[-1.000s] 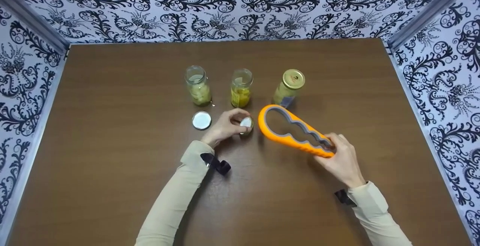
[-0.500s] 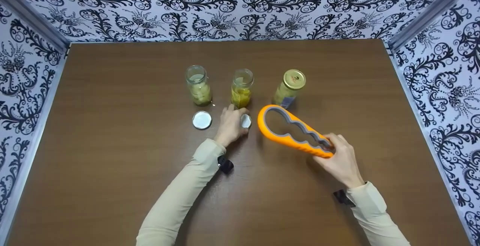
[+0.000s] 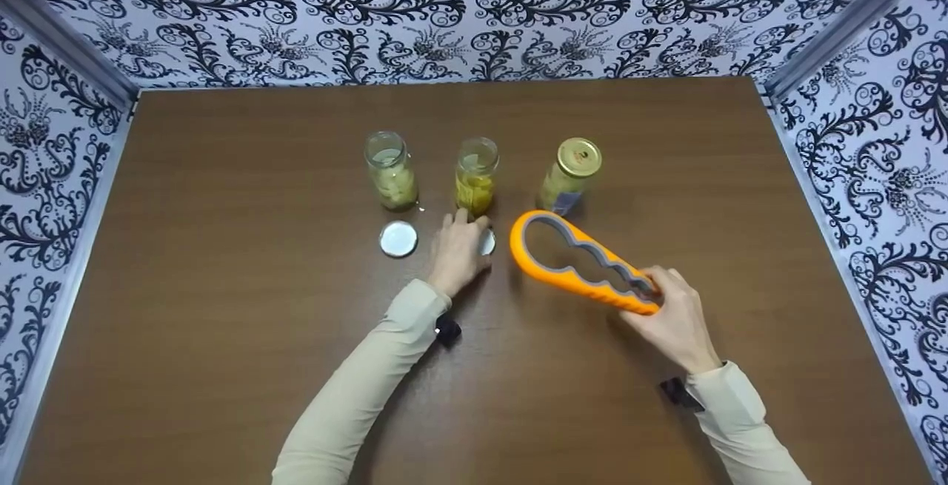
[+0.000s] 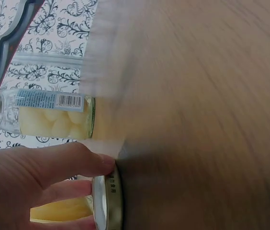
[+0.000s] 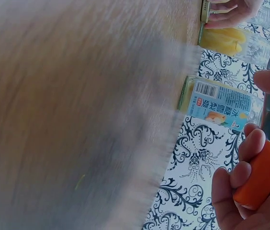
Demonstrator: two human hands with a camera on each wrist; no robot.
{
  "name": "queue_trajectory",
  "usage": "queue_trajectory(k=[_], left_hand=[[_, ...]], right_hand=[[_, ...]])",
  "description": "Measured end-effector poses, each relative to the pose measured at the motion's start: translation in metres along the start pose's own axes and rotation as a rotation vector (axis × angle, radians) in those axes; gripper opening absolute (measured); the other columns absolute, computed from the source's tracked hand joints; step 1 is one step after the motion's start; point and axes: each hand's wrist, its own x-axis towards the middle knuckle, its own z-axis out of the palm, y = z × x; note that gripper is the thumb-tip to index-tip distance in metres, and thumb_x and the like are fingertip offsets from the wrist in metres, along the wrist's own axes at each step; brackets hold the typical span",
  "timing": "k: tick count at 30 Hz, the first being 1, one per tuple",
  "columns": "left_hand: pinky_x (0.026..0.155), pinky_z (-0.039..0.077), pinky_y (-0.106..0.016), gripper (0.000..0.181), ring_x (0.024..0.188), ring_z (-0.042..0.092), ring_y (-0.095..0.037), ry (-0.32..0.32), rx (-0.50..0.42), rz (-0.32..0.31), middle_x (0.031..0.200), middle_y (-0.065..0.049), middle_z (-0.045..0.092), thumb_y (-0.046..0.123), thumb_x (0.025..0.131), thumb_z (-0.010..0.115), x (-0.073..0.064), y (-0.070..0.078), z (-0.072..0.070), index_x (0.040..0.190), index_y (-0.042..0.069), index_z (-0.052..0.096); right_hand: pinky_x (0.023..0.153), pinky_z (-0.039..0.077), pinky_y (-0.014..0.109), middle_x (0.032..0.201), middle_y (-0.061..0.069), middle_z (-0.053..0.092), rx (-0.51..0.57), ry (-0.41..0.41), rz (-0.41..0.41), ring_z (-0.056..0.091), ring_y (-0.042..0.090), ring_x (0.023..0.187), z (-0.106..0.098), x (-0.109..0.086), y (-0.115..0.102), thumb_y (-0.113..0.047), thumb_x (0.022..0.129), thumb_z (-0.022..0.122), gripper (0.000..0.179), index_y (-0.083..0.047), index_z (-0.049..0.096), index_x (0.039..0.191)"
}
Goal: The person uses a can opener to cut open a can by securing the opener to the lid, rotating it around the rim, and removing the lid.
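Observation:
My left hand (image 3: 455, 254) pinches a gold jar lid (image 4: 115, 199) by its rim, down at the table. The lid's white inside faces up, and my fingers hide part of it in the head view. Just behind stands an uncapped glass jar (image 3: 474, 187) of yellow fruit. With my right hand (image 3: 678, 322) I grip the narrow end of an orange jar opener (image 3: 581, 285) with grey scalloped inner edges. Its wide loop is held above the table, in front of a jar (image 3: 554, 187) that still wears its gold lid (image 3: 579, 157).
Another uncapped jar (image 3: 396, 183) with pale fruit stands at the left of the row. Its loose lid (image 3: 398, 239) lies white side up in front of it. Patterned walls (image 3: 474, 18) border the brown table (image 3: 222, 322) at the back and sides.
My left hand has moved slightly right and turned over the lid, which went from tilted to lying lower at the table. The right hand and jar opener have hardly moved.

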Motion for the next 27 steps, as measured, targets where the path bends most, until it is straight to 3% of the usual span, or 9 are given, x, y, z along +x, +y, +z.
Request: queue_trajectory(k=[7,15,27], left_hand=[[0.076,0.049,-0.048,0.051,0.098,0.055,-0.036,0.009,0.043,0.006,0.108,-0.017,0.059,0.019,0.069,0.085,-0.003,0.004,-0.002,0.116,0.011,0.067],[0.073,0.049,-0.046,0.04,0.097,0.055,-0.035,0.062,0.075,0.069,0.104,-0.014,0.061,0.021,0.071,0.083,-0.007,0.015,-0.007,0.105,0.008,0.066],[0.079,0.052,-0.043,0.043,0.097,0.057,-0.033,0.017,-0.022,0.059,0.108,-0.014,0.062,0.023,0.074,0.082,0.008,0.031,-0.007,0.108,0.003,0.065]], right_hand=[[0.06,0.036,0.022,0.077,0.002,0.055,-0.009,0.0,0.031,0.047,0.014,0.069,-0.002,-0.002,0.001,0.001,0.056,0.085,0.04,-0.006,0.067,0.091],[0.063,0.036,0.023,0.08,0.006,0.058,-0.016,0.013,0.035,0.05,0.016,0.072,-0.008,-0.001,0.0,0.002,0.054,0.084,0.043,-0.005,0.067,0.093],[0.061,0.037,0.018,0.077,0.008,0.057,-0.043,0.092,0.044,0.047,0.011,0.07,-0.03,0.004,0.005,0.008,0.055,0.083,0.043,0.001,0.066,0.094]])
